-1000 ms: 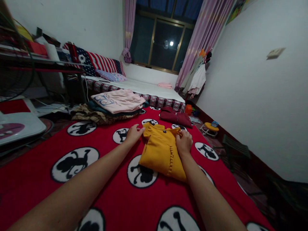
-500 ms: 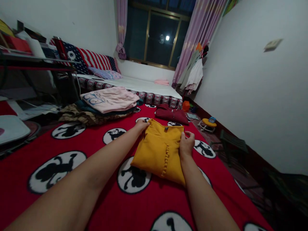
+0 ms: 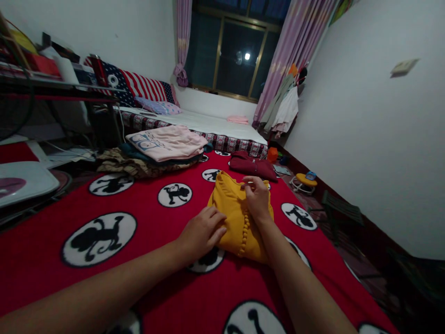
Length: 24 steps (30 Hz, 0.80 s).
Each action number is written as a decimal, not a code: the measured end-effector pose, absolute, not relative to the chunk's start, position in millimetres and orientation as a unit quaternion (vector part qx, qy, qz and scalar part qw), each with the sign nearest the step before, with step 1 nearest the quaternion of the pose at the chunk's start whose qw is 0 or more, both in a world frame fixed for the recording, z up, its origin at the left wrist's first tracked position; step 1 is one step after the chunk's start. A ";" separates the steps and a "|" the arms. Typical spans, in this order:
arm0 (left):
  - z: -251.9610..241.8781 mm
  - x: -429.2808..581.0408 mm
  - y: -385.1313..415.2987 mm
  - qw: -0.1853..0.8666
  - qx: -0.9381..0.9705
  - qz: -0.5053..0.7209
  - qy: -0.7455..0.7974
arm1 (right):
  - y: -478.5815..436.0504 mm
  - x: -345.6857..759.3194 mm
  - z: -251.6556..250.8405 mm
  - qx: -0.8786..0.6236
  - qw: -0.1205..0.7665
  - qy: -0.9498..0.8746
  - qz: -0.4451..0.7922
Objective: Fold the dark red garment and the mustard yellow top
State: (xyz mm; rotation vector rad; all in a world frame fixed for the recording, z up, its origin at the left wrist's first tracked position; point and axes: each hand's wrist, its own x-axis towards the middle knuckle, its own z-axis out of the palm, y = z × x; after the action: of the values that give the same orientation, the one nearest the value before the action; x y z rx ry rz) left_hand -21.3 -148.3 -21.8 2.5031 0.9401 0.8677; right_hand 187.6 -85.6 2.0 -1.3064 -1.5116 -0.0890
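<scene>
A folded yellow top (image 3: 231, 208) with a row of covered buttons down its front lies on the red blanket (image 3: 146, 236), which has round black-and-white monkey patches. My left hand (image 3: 205, 229) is at the top's lower left edge, its fingers curled over the cloth and covering that corner. At the neckline is my right hand (image 3: 257, 197), with bent fingers pinching the fabric near the collar. The right forearm hides part of the top's right side.
A folded dark red garment (image 3: 253, 166) lies just beyond the yellow top. To the far left sits a pile of folded clothes (image 3: 170, 144), a pink one uppermost. Behind is a bed (image 3: 208, 121); small stools (image 3: 304, 182) stand on the right, a cluttered desk (image 3: 69, 88) on the left.
My left hand has come down from the top's upper left corner to its lower left edge. My right hand has shifted inward from the right side onto the neckline.
</scene>
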 end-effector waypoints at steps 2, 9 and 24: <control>-23.9 -25.1 -150.7 0.167 0.871 0.312 0.341 | -71.9 171.8 5.6 -0.570 0.462 -0.679 -0.001; -22.8 -25.3 -145.4 0.151 0.872 0.313 0.346 | -19.5 153.7 19.2 -0.689 0.329 -0.646 0.014; -24.5 -21.0 -149.9 0.123 0.830 0.308 0.448 | -11.4 177.4 -8.9 -0.722 0.467 -0.511 0.007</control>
State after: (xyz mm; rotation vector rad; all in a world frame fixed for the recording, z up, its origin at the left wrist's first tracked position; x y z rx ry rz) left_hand -21.0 -149.9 -24.5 2.4221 1.3076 0.8988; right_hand 177.4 -11.4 -8.9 -1.7706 -1.2530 0.0178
